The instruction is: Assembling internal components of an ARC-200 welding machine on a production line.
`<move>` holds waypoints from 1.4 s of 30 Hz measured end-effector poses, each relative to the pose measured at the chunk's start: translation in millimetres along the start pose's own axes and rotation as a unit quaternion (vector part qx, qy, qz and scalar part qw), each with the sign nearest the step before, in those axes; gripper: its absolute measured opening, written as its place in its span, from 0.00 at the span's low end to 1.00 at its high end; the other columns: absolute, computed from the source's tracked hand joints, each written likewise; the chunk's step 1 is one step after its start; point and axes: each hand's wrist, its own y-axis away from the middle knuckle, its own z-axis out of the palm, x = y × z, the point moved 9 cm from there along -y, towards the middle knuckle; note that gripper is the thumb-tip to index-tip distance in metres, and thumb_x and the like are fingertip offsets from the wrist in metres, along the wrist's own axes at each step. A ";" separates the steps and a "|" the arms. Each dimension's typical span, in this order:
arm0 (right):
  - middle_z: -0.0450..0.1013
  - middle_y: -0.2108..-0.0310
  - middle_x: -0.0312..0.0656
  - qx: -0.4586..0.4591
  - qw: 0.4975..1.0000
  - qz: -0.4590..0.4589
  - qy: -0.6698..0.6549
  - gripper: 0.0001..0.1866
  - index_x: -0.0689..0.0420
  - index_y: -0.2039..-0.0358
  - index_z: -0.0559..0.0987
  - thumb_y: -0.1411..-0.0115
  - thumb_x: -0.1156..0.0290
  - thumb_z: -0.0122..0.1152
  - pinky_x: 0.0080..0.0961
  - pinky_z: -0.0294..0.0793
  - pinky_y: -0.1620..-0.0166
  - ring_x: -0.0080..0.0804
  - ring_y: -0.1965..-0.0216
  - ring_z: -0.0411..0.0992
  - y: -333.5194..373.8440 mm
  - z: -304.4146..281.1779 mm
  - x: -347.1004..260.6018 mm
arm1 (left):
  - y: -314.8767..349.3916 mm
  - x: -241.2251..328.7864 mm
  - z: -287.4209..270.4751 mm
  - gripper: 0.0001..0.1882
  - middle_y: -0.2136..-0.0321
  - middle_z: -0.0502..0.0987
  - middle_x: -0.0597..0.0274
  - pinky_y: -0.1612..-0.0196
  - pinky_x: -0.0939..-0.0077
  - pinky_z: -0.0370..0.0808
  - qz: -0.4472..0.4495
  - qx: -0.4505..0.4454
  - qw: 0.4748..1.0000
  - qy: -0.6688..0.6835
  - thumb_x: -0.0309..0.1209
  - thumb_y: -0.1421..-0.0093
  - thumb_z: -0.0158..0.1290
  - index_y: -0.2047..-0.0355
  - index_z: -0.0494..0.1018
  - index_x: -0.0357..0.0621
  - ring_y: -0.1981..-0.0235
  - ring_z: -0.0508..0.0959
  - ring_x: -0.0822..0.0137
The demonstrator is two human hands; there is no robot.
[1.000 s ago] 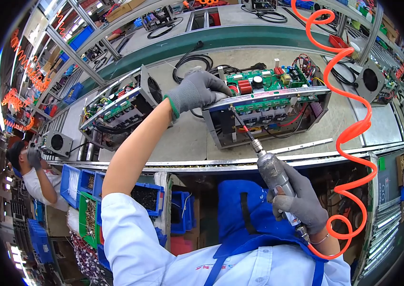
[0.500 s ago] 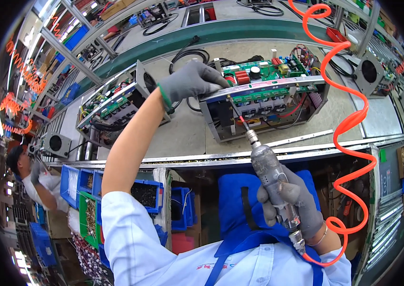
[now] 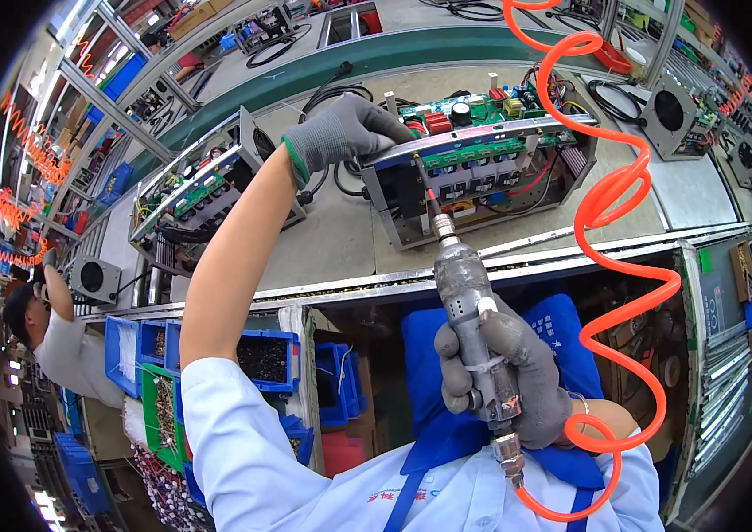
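My right hand [image 3: 531, 377], in a grey glove, is wrapped round a worn metal air screwdriver [image 3: 466, 288]. The tool points up and away, and its thin bit meets the front rail of an open metal chassis [image 3: 402, 213] near the rail's left end. Inside the chassis are green circuit boards [image 3: 473, 160] with red and black parts. My left hand [image 3: 345, 135], also gloved in grey, bends its fingers over the chassis's upper left corner; the fingertips are partly hidden there. From the tool's rear end runs a coiled orange air hose [image 3: 628, 319].
A second open chassis [image 3: 194, 199] stands to the left, with black cables [image 3: 331, 97] behind. Blue parts bins [image 3: 262, 359] and a green bin [image 3: 163, 408] sit below the bench edge. The hose loops along the right side. A co-worker [image 3: 66, 332] is at far left.
My right hand and the screwdriver have swung left and now stand more upright, the bit still at the rail. The whole view has shifted slightly. My left hand keeps its place on the corner.
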 end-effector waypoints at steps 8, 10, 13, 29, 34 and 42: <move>0.69 0.65 0.42 0.005 1.000 -0.001 -0.017 0.22 0.56 0.48 0.62 0.39 0.59 0.50 0.26 0.76 0.74 0.26 0.74 0.72 0.3 0.7 3.2 | 0.7 -2.5 -0.7 0.17 0.68 0.81 0.65 0.63 0.84 0.74 0.024 -0.002 0.999 0.029 0.22 0.50 0.54 0.58 0.79 0.41 0.70 0.76 0.77; 0.69 0.65 0.42 0.000 1.000 -0.009 0.001 0.23 0.57 0.51 0.63 0.39 0.55 0.51 0.27 0.75 0.73 0.26 0.74 0.71 0.8 -0.2 1.2 | -0.7 2.1 0.3 0.17 0.66 0.81 0.63 0.59 0.81 0.74 0.010 -0.008 1.000 0.003 0.22 0.50 0.54 0.59 0.79 0.39 0.66 0.77 0.75; 0.69 0.65 0.41 0.023 0.999 -0.002 0.029 0.25 0.57 0.54 0.65 0.40 0.49 0.53 0.27 0.74 0.72 0.26 0.75 0.70 4.3 4.2 2.8 | -2.8 -5.2 -2.8 0.17 0.68 0.81 0.61 0.60 0.81 0.72 0.087 0.003 0.996 0.012 0.22 0.51 0.52 0.59 0.80 0.40 0.68 0.76 0.73; 0.70 0.76 0.35 0.445 0.836 -0.181 0.266 0.18 0.57 0.58 0.72 0.43 0.59 0.57 0.16 0.68 0.78 0.20 0.81 0.67 103.2 -316.9 -254.8 | 20.0 24.1 -4.5 0.18 0.57 0.76 0.55 0.36 0.60 0.52 0.097 0.247 0.954 -0.139 0.32 0.53 0.54 0.59 0.78 0.44 0.49 0.71 0.57; 0.69 0.81 0.39 0.518 0.746 -0.126 0.400 0.13 0.59 0.73 0.75 0.48 0.61 0.60 0.26 0.67 0.79 0.26 0.83 0.67 79.8 -464.8 -348.1 | 58.5 14.3 6.8 0.30 0.44 0.65 0.49 0.37 0.62 0.55 0.062 0.513 0.854 -0.054 0.34 0.48 0.52 0.43 0.64 0.41 0.41 0.62 0.55; 0.71 0.56 0.60 0.566 0.340 0.108 0.743 0.29 0.67 0.53 0.70 0.54 0.62 0.60 0.38 0.72 0.51 0.56 0.53 0.71 56.0 -485.2 -418.8 | 66.7 6.7 33.6 0.25 0.47 0.68 0.49 0.42 0.70 0.61 -0.017 0.675 0.735 0.061 0.27 0.43 0.49 0.45 0.63 0.31 0.44 0.67 0.62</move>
